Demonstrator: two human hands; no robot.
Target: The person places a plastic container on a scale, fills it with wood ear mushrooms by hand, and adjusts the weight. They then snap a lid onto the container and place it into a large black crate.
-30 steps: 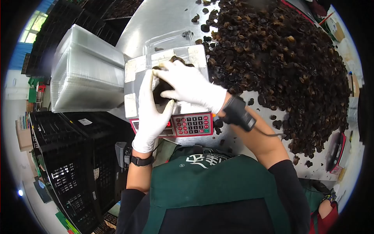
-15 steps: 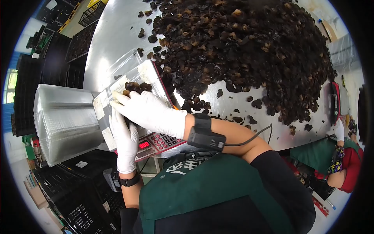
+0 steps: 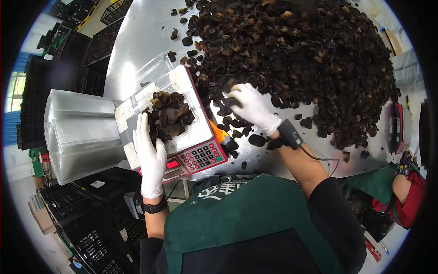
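My left hand (image 3: 152, 157), in a white glove, lies with straight fingers and the thumb apart along the near left side of a heap of dark wood ear mushrooms (image 3: 169, 116). This heap sits in a clear plastic tray on a red and white digital scale (image 3: 200, 130). The scale's display (image 3: 172, 164) glows red and appears to read zero. My right hand (image 3: 251, 105), also gloved, is at the near edge of the big wood ear pile (image 3: 292, 55). Its fingers are apart and slightly bent, and I see nothing held in them.
Stacked clear plastic trays (image 3: 82, 137) stand left of the scale. An orange-handled object (image 3: 220, 134) lies by the scale's right edge, among loose mushrooms. Black crates (image 3: 91, 228) fill the lower left. At far right are another scale (image 3: 398, 128) and a co-worker's sleeve (image 3: 404, 201).
My right hand has left the scale and moved right to the pile, uncovering the heap in the tray. My left hand stays beside it. The co-worker's gloved hand has moved mostly out of sight.
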